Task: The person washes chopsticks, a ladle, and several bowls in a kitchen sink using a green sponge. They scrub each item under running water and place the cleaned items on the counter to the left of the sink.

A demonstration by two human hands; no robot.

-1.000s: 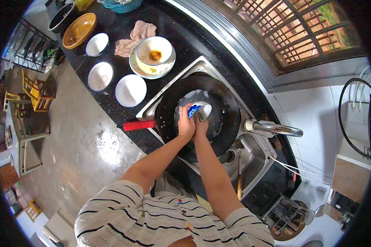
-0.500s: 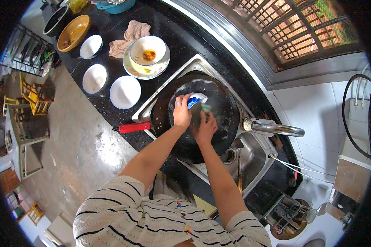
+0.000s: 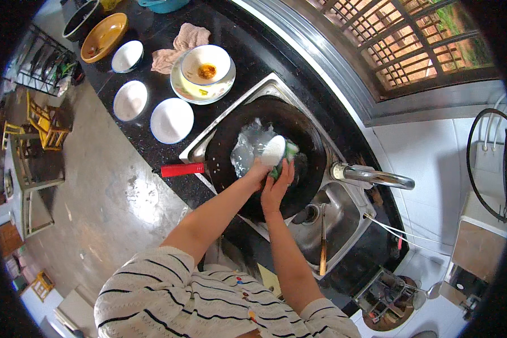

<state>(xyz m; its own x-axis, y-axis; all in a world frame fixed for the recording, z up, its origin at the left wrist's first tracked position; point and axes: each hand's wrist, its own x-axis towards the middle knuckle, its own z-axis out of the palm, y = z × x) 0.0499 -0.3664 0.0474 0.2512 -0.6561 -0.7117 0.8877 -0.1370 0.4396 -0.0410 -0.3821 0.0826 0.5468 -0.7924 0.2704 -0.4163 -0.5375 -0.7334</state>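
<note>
Over the wok (image 3: 219, 186), my left hand (image 3: 257, 173) grips a small white bowl (image 3: 273, 150), now tilted so its pale inside shows. Pressed to the bowl's right side is a green scrubbing cloth (image 3: 290, 151), with the fingers of my right hand (image 3: 277, 188) closed on it. Both hands are close together, and the left fingertips are partly hidden behind the bowl. Cloudy, sudsy water (image 3: 248, 149) lies in the dark wok, which rests across the sink (image 3: 269, 85) with its red handle (image 3: 182, 169) pointing left.
On the black counter at the left stand several white bowls (image 3: 172, 120), stacked plates (image 3: 185, 93) under a stained bowl (image 3: 207, 65), a pinkish cloth (image 3: 190, 37) and a brown dish (image 3: 103, 38). A chrome faucet (image 3: 377, 176) juts over the sink's right side. A wooden-handled utensil (image 3: 323, 248) leans there.
Both hands have come nearer to me and closer together. The bowl has turned from its blue-patterned outside to its white inside, and the cloth now presses against its right side.
</note>
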